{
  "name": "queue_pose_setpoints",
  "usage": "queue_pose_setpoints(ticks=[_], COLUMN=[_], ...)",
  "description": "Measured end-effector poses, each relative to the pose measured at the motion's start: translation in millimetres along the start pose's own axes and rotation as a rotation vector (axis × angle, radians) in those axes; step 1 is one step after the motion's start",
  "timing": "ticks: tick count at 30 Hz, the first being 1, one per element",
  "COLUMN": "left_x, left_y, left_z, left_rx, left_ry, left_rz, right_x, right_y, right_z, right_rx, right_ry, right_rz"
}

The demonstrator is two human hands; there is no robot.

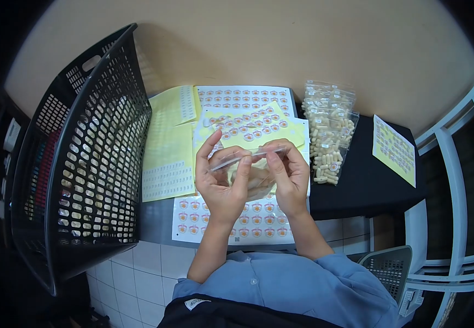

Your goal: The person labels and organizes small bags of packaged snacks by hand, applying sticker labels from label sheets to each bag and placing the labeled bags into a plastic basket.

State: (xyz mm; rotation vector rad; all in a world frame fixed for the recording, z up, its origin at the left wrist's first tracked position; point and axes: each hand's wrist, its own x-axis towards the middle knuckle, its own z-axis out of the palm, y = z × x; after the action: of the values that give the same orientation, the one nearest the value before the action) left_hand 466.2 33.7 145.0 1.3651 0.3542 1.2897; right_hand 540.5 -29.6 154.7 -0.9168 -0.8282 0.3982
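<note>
Both hands hold a clear zip bag by its top edge, in front of my chest and above the sticker sheets. My left hand pinches the left part of the edge between thumb and fingers, its index finger raised. At the right part of the edge, my right hand presses thumb against fingers. Pale contents show through the bag, partly hidden by the hands. Beneath lie a white sheet of round pink-and-orange stickers and a yellow sticker sheet.
Clear bags of beige capsules lie stacked on a black-covered surface at right, near another yellow label sheet. On the left stands a large black perforated basket, beside yellow sheets with small labels. A smaller grey basket sits lower right.
</note>
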Motion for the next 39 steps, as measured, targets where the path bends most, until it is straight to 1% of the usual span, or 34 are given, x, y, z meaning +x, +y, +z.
queue_pose_setpoints(ticks=[2,5,9,11,15,17,18,20,21,23,26,30,33,35,36,38,39], left_x=[-0.1,0.3,0.8,1.5,3.5,3.1,2.2,0.5,1.6,4.4,7.0,9.6,11.7,11.7,11.4,10.4,9.6], left_y=[4.8,5.0,7.1,8.6,6.6,6.7,8.2,12.4,12.4,12.1,6.0,7.3,8.1,8.5,8.6,6.2,5.3], left_z=[-5.1,-13.9,-22.9,-26.7,-33.3,-35.0,-35.0,-34.2,-34.5,-35.7,-50.7,-53.7,-56.3,-55.7,-55.4,-54.3,-53.5], left_rx=[0.022,0.029,0.021,0.010,0.060,0.049,0.049,0.005,0.005,-0.045,-0.072,-0.028,0.027,0.039,0.049,0.073,0.097], left_ry=[-0.005,0.008,0.017,0.027,0.050,0.040,0.040,0.000,0.000,-0.018,0.007,0.033,0.019,0.012,0.004,-0.012,-0.032], left_rz=[0.015,0.004,0.002,0.011,0.069,0.079,0.079,-0.006,-0.005,0.110,0.081,0.124,0.143,0.158,0.174,0.192,0.207], right_x=[-2.2,-2.3,-4.4,-4.6,-6.0,-5.3,-5.6,-5.8,-5.7,-5.6,-3.3,-5.4,-4.6,-0.4,3.0,11.9,13.5], right_y=[4.6,11.5,17.1,22.6,19.3,21.9,22.9,24.0,23.3,21.0,21.0,24.4,24.0,22.4,17.7,-3.0,-12.7], right_z=[6.1,10.2,17.8,20.0,25.8,27.1,27.3,27.1,27.6,28.1,22.1,22.0,17.8,11.0,8.5,9.2,16.4], right_rx=[0.040,-0.027,-0.019,-0.066,0.004,-0.067,-0.068,-0.101,-0.101,-0.030,-0.039,-0.025,0.050,-0.101,-0.100,-0.840,-0.924], right_ry=[0.047,0.054,0.033,0.030,0.032,0.032,0.032,0.061,0.062,0.118,0.123,0.094,0.050,-0.016,-0.018,-0.132,-0.189], right_rz=[0.003,-0.024,-0.036,-0.084,-0.014,-0.131,-0.131,-0.175,-0.176,-0.091,-0.077,-0.066,-0.056,-0.126,-0.124,-0.468,-0.464])
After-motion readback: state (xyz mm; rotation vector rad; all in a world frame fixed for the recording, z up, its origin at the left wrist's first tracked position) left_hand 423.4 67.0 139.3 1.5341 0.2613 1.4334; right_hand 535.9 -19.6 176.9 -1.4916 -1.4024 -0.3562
